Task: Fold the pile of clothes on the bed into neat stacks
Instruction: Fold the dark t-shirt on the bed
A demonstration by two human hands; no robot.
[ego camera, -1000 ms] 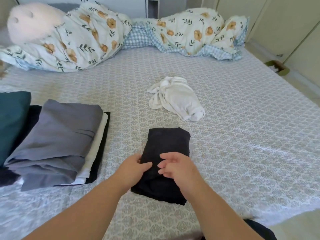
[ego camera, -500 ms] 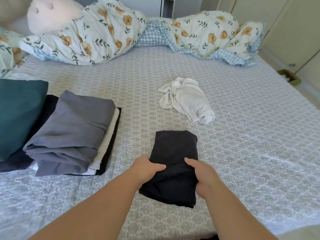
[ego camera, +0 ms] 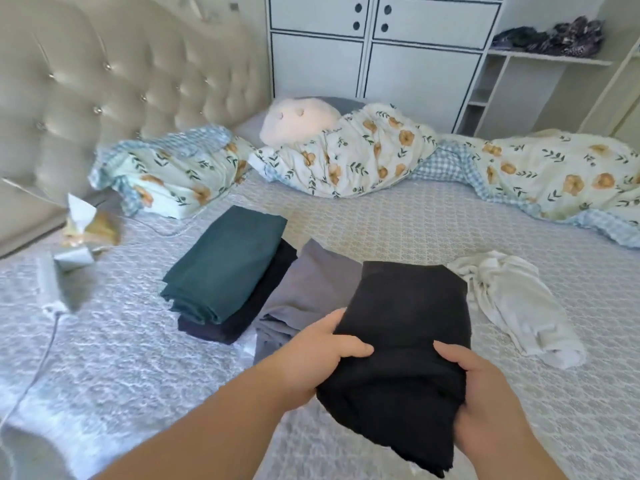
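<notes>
The fingers (ego camera: 349, 348) of the left hand (ego camera: 311, 362) are curling over the black garment (ego camera: 405, 337) at its 9 o'clock edge; the right hand (ego camera: 481, 403) is clamping the 4 o'clock edge, thumb on top. Both hands are closed on the cloth, holding the folded bundle off the bed (ego camera: 398, 223), in front of the grey stack (ego camera: 311, 289).

Handling, as judged: the garment is soft, light and limp. Its lower corner is sagging, so the folds are likely to slip unless both side edges are supported from beneath.

At 11 o'clock, a teal stack (ego camera: 225, 261) is lying on darker items. At 2 o'clock, a white garment (ego camera: 512, 303) is lying crumpled, not yet folded. A floral duvet (ego camera: 363, 157) is bunched at 12 o'clock.

The underside fingers are hidden by the cloth. The bundle is covering part of the grey stack. The objects at 9 o'clock are blurring beyond identification.
</notes>
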